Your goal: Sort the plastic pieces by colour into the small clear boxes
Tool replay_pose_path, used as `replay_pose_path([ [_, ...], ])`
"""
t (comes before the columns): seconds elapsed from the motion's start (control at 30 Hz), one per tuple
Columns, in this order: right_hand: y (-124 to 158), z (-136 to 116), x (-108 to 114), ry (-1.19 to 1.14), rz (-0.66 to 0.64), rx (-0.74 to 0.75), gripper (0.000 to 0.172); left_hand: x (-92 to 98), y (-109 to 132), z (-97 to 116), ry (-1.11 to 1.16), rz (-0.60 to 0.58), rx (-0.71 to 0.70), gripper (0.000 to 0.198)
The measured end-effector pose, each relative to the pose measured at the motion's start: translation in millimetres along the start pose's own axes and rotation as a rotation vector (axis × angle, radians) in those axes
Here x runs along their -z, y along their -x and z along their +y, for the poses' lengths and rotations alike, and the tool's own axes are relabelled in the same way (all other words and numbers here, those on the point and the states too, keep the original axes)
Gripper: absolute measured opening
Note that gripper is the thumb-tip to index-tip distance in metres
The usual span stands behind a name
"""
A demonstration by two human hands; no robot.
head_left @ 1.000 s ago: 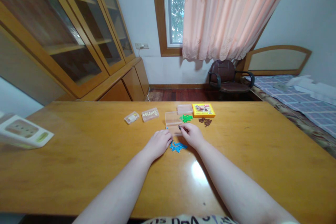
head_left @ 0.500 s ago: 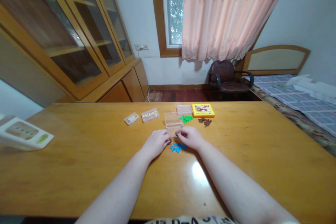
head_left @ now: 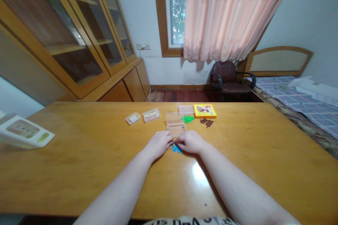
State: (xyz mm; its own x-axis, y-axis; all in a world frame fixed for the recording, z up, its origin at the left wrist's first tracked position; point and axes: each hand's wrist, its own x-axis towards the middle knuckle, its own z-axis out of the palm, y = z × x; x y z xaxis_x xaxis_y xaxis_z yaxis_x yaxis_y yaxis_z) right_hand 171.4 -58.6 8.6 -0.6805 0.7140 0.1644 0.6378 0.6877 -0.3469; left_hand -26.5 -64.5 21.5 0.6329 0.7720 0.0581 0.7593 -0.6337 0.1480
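Observation:
A small pile of blue pieces [head_left: 176, 148] lies on the table between my hands. My right hand [head_left: 194, 142] has its fingertips pinched together at the top of this pile. Whatever is in that pinch is too small to make out. On the pile's other side rests my left hand [head_left: 160, 144], fingers curled in and tips against the blue pieces; what they hold, if anything, is hidden. Just beyond the fingers stands a clear plastic box [head_left: 175, 132] with its lid [head_left: 174, 119] raised. A couple of blue bits sit near its two far corners.
Green pieces [head_left: 188, 119] and brown pieces [head_left: 206, 123] lie in heaps behind my right hand. Near them are a yellow box [head_left: 205, 111] and another clear box [head_left: 186, 110]. Two clear cases [head_left: 151, 115] with pale pieces sit left. A white container [head_left: 25, 130] stands at far left.
My right hand has come back from over the clear box to the blue pile, uncovering the box's inside. My left hand has shifted slightly toward the pile.

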Motion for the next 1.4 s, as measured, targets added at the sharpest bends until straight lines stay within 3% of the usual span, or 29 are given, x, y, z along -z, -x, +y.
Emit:
replay_pose_path([
  [0.23,-1,-1,-2,0.049,-0.006,-0.017,0.02,-4.0,-1,0,0.018,0.024,0.023,0.013],
  [0.47,-3,-4,-3,0.059,-0.003,-0.043,0.018,3.3,-2,0,0.046,0.133,0.108,0.013],
  [0.8,-3,-5,-3,0.092,-0.002,-0.052,0.019,8.3,4,-1,0.019,-0.017,0.109,0.01],
  [1.0,-1,-1,-4,0.017,0.025,-0.026,0.02,5.7,4,0,-0.014,-0.002,0.193,0.012],
  [1.4,0,-2,-4,0.042,0.016,-0.005,0.022,8.6,5,1,-0.024,0.016,0.213,0.012],
])
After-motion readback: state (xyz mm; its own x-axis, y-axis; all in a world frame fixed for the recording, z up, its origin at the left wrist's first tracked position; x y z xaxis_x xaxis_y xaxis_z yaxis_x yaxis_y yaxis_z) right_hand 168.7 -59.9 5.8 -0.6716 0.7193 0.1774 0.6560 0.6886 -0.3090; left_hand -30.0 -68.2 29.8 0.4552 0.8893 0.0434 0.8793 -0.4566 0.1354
